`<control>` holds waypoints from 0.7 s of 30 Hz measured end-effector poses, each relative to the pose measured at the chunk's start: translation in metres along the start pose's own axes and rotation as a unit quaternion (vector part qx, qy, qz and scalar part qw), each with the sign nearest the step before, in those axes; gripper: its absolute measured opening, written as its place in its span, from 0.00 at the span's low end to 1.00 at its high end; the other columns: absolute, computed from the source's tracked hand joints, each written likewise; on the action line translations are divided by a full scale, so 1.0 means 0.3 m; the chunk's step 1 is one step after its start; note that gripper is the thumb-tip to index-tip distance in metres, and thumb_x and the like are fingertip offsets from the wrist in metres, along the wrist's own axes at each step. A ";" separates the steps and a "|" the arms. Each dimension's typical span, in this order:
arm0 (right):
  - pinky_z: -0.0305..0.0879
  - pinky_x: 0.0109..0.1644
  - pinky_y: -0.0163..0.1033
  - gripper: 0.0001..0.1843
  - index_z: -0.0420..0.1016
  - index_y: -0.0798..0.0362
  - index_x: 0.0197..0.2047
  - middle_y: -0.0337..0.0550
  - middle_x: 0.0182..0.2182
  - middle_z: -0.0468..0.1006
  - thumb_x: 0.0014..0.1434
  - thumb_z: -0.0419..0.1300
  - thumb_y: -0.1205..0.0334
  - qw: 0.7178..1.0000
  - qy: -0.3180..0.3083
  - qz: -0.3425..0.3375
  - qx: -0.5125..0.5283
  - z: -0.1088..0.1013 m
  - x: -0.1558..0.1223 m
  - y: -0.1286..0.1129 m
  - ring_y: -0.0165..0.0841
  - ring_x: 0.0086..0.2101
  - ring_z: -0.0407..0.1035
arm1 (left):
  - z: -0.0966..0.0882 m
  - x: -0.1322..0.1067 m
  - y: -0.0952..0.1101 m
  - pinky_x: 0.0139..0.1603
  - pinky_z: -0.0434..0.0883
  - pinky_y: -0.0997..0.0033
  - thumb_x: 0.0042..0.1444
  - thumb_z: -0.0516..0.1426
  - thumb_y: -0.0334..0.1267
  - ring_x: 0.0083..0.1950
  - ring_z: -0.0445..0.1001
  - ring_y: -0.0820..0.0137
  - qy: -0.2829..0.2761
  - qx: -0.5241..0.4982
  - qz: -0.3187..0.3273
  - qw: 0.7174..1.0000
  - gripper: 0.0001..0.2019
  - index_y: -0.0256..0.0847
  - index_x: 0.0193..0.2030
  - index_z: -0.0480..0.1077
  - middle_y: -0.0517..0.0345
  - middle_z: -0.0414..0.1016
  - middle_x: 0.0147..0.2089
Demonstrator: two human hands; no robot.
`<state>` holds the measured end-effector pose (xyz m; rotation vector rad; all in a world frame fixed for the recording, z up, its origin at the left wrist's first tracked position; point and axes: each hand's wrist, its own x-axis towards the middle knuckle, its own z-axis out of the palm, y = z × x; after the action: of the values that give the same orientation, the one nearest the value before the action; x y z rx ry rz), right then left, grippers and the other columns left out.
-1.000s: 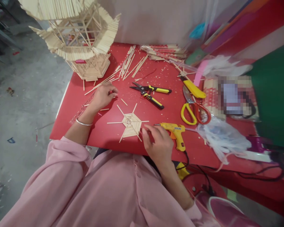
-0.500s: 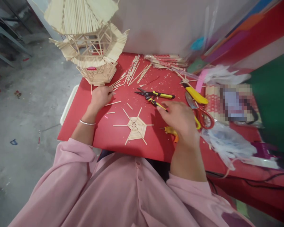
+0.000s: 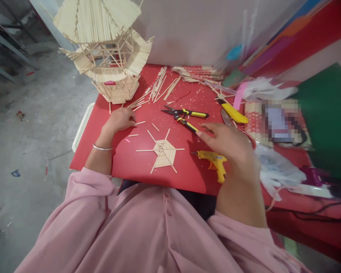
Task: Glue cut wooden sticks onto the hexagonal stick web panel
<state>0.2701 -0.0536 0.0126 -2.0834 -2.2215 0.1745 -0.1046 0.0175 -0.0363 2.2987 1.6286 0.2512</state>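
My left hand (image 3: 119, 120) rests on the red table (image 3: 130, 167), fingers curled, its fingertips beside a short thin wooden stick (image 3: 140, 123). My right hand (image 3: 227, 142) hovers with fingers extended, its tips at the handle of the yellow-and-black pliers (image 3: 184, 115). It holds nothing. A flat hexagonal web of sticks (image 3: 162, 151) lies between my hands. The yellow glue gun (image 3: 214, 161) lies just below my right hand.
A tall stick-built pagoda model (image 3: 108, 49) stands at the table's far left corner. Loose sticks (image 3: 159, 83) lie behind it. Yellow-handled scissors (image 3: 234, 113), plastic bags (image 3: 275, 170), a stick bundle (image 3: 199, 72) and cables crowd the right side. Bare floor lies left.
My right hand left the hexagon's edge, moved up and right over the glue gun, and now reaches at the pliers' handle. My left hand barely shifted. The camera tilted up slightly.
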 end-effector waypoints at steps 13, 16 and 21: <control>0.71 0.45 0.49 0.22 0.82 0.49 0.52 0.49 0.48 0.85 0.63 0.53 0.51 0.984 0.018 0.136 0.114 0.073 -0.401 0.170 0.45 0.42 0.79 | -0.065 -0.050 0.111 0.36 0.65 0.65 0.47 0.61 0.38 0.42 0.76 0.59 -0.090 0.142 -0.041 0.985 0.10 0.43 0.38 0.80 0.51 0.81 0.43; 0.72 0.48 0.49 0.23 0.81 0.48 0.55 0.48 0.52 0.83 0.63 0.52 0.54 0.983 0.011 0.144 0.114 0.106 -0.423 0.169 0.47 0.47 0.78 | -0.067 -0.059 0.137 0.35 0.64 0.65 0.49 0.60 0.36 0.43 0.76 0.60 -0.096 0.159 -0.062 0.981 0.10 0.41 0.39 0.80 0.49 0.81 0.44; 0.72 0.47 0.49 0.24 0.79 0.50 0.57 0.52 0.52 0.83 0.64 0.51 0.55 0.984 -0.005 0.157 0.081 0.128 -0.433 0.163 0.50 0.50 0.77 | -0.051 -0.080 0.162 0.35 0.63 0.64 0.52 0.59 0.33 0.43 0.76 0.57 -0.074 0.192 -0.069 0.976 0.09 0.38 0.38 0.80 0.44 0.81 0.45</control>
<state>0.3211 -0.1810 -0.0310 -2.3282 -1.7988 0.3740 -0.0747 -0.0175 -0.0040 2.3824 1.8804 -0.2854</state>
